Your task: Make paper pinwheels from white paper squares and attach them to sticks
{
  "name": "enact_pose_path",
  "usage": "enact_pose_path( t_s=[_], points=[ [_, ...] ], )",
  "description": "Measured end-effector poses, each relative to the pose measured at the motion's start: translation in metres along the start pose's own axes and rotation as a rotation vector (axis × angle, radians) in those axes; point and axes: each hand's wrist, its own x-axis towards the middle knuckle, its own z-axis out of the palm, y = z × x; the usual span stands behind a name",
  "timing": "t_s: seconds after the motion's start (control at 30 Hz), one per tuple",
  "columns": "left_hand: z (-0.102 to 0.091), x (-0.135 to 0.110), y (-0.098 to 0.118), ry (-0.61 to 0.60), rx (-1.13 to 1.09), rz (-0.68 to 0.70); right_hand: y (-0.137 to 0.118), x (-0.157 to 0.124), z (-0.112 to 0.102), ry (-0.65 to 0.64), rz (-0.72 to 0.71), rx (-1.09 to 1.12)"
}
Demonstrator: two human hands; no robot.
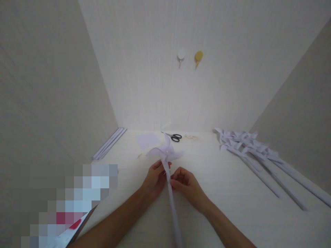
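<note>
A white paper pinwheel (166, 151) on a long white paper stick (173, 210) stands in front of me over the pale table (232, 206). My left hand (154, 179) is closed around the stick just under the wheel. My right hand (186, 184) pinches the stick from the right side, fingers curled. The stick runs down toward me between both forearms.
Black-handled scissors (173, 137) lie at the table's back, beside a loose white paper piece (147, 139) and small scraps (191, 137). Several finished pinwheels (248, 146) lie at the right. White strips (110, 144) rest by the left wall. Two wall hooks (190, 57) hang above.
</note>
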Motion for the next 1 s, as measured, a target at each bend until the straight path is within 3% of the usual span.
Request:
enact_pose_path(
  t_s=[0.27,0.57,0.8,1.0],
  points=[
    [0.0028,-0.0001,0.0007,0.022,0.053,0.003,0.0041,0.0003,-0.0032,-0.026,0.017,-0.009],
    [0.0066,-0.0058,-0.0059,-0.181,0.215,-0.046,0.0059,0.004,-0.0061,0.079,-0.101,0.091],
    [0.0082,-0.0062,-0.0047,-0.148,0.242,-0.023,0.0026,0.0031,-0.0044,0.134,-0.074,0.031],
    [0.0007,0.0005,-0.0057,-0.026,0.199,0.041,0.0017,0.0009,-0.0033,0.017,0.02,-0.117]
  ],
)
